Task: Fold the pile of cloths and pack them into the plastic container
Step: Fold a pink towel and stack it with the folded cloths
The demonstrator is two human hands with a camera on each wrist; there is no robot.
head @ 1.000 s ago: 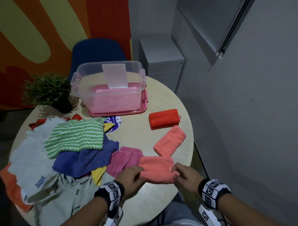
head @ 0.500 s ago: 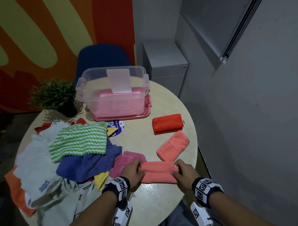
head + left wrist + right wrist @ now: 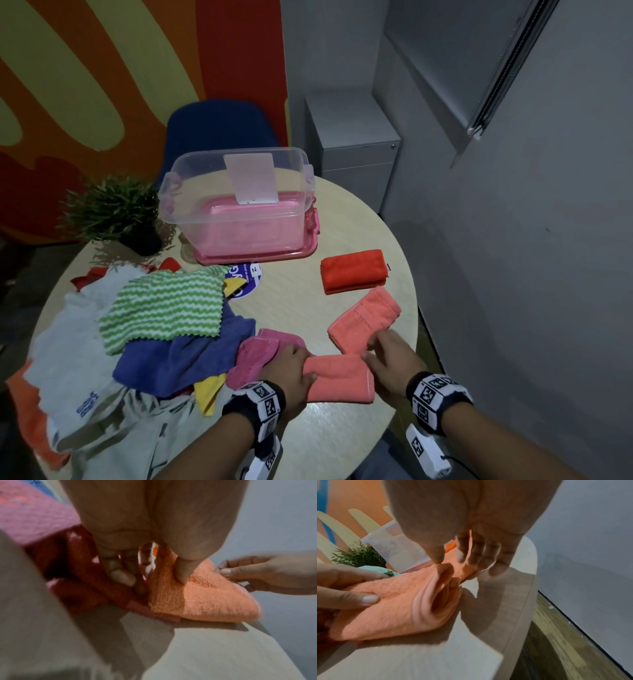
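A folded salmon cloth [image 3: 337, 377] lies at the table's near edge. My left hand [image 3: 305, 366] grips its left end, thumb [image 3: 181, 574] on top and fingers curled behind. My right hand [image 3: 373, 346] hovers just above the cloth's right end [image 3: 440, 588] with fingers spread and holds nothing. A second folded salmon cloth [image 3: 366, 318] and a folded red-orange cloth [image 3: 354, 270] lie beyond it. The clear plastic container [image 3: 191, 205] stands at the back on its pink lid. The unfolded pile, with a green-striped cloth [image 3: 164, 308], a blue one [image 3: 185, 356] and a pink one [image 3: 260, 349], lies to the left.
A small potted plant [image 3: 116, 209] stands left of the container. A blue chair [image 3: 219, 126] and a grey cabinet [image 3: 352, 137] are behind the round table [image 3: 291, 298]. A grey wall is close on the right. A large white-grey cloth [image 3: 68, 342] covers the table's left side.
The salmon cloth has been folded over into a narrower strip. My right hand has let go of its right end and lifted with fingers spread. My left hand keeps its grip.
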